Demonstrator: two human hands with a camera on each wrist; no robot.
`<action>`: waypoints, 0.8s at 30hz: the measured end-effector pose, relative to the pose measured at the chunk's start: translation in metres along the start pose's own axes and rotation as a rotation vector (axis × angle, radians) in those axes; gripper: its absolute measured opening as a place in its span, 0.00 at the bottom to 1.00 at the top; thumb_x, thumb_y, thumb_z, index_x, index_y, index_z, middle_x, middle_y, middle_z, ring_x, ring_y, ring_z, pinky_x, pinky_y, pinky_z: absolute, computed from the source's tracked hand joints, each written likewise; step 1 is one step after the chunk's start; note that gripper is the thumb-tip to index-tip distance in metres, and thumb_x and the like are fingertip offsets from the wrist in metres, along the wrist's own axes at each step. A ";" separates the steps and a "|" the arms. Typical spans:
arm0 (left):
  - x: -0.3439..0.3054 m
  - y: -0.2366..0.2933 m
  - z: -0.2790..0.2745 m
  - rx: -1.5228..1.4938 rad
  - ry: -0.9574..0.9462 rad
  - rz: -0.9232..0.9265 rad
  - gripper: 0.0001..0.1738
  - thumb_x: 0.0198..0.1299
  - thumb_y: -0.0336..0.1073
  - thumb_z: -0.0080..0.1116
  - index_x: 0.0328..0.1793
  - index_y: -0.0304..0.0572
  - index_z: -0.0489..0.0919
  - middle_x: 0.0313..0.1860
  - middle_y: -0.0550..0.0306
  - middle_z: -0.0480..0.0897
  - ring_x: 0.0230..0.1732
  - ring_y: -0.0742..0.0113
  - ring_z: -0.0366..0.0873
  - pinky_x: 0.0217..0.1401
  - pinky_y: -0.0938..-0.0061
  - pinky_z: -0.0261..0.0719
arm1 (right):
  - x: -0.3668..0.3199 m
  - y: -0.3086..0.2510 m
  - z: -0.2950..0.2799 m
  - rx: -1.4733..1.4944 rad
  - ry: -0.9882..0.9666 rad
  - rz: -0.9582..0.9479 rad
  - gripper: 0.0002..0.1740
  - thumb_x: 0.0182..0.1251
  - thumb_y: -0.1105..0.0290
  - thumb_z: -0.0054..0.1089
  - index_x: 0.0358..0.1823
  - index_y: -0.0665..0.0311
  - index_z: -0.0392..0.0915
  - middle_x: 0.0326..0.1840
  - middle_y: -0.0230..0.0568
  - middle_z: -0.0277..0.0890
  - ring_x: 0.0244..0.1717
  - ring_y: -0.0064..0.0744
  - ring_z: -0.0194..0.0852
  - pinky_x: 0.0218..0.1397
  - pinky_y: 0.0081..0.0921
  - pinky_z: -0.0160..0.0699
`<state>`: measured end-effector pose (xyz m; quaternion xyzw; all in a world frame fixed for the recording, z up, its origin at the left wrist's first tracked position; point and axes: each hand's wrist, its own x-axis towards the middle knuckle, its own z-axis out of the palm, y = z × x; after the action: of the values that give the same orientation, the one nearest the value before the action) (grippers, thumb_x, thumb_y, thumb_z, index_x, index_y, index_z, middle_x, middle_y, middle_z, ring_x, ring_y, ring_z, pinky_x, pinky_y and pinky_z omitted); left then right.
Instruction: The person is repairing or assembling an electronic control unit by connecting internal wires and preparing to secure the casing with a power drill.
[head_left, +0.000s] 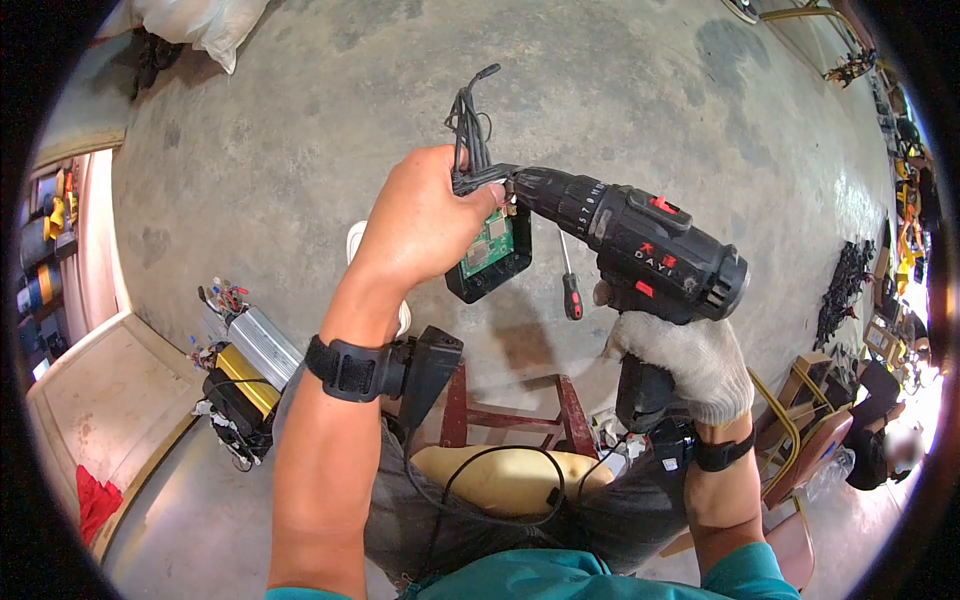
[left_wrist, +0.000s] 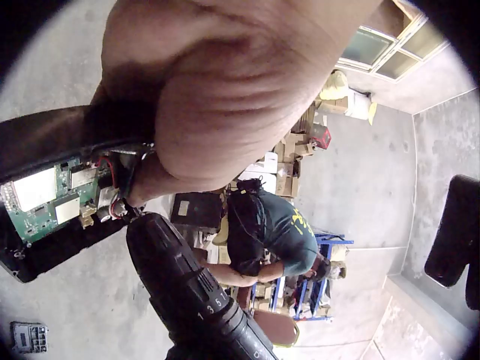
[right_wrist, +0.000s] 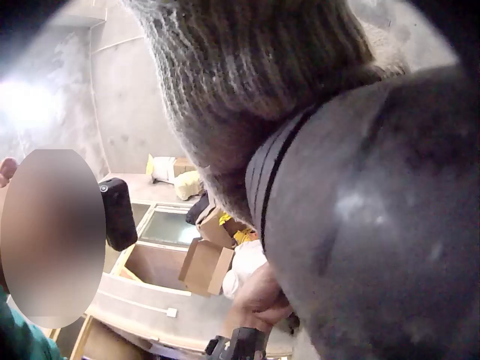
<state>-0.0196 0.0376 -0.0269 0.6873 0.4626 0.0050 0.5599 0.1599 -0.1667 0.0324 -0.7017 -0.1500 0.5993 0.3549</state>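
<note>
My bare left hand (head_left: 425, 215) grips an open black plastic case (head_left: 484, 291) along with a bundle of black cable (head_left: 468, 130). Inside the case lies a green circuit board (head_left: 488, 252); thin red wires show beside it in the left wrist view. In a knitted glove, my right hand (head_left: 695, 362) holds a black cordless drill (head_left: 665, 250) by its handle. The drill's nose points left, its tip right at the case's upper end beside my left thumb. In the right wrist view the drill's dark body (right_wrist: 375, 210) fills much of the picture.
A screwdriver (head_left: 572, 298) lies on the concrete floor beyond the drill. Below my arms is a dark red wooden frame (head_left: 512, 420) by a yellow cushion (head_left: 515, 480). Silver and gold metal units (head_left: 262, 345) stand at left. Another person (left_wrist: 274, 232) bends over in the background.
</note>
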 end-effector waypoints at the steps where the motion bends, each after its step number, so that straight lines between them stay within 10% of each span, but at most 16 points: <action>1: 0.000 0.000 0.000 0.012 0.004 0.014 0.06 0.70 0.30 0.69 0.46 0.32 0.87 0.32 0.63 0.87 0.32 0.78 0.79 0.38 0.73 0.79 | 0.000 -0.001 0.001 0.000 -0.001 0.000 0.25 0.58 0.72 0.71 0.59 0.69 0.84 0.46 0.38 0.88 0.41 0.28 0.86 0.45 0.29 0.88; 24: 0.002 -0.005 0.002 0.007 -0.019 0.018 0.07 0.70 0.32 0.69 0.44 0.34 0.87 0.31 0.64 0.85 0.31 0.78 0.77 0.36 0.73 0.77 | -0.006 0.006 -0.005 0.015 0.032 0.024 0.22 0.64 0.67 0.75 0.59 0.63 0.86 0.43 0.31 0.87 0.40 0.21 0.81 0.46 0.27 0.85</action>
<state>-0.0205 0.0371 -0.0324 0.6932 0.4512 0.0019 0.5619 0.1620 -0.1767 0.0329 -0.7102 -0.1314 0.5933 0.3556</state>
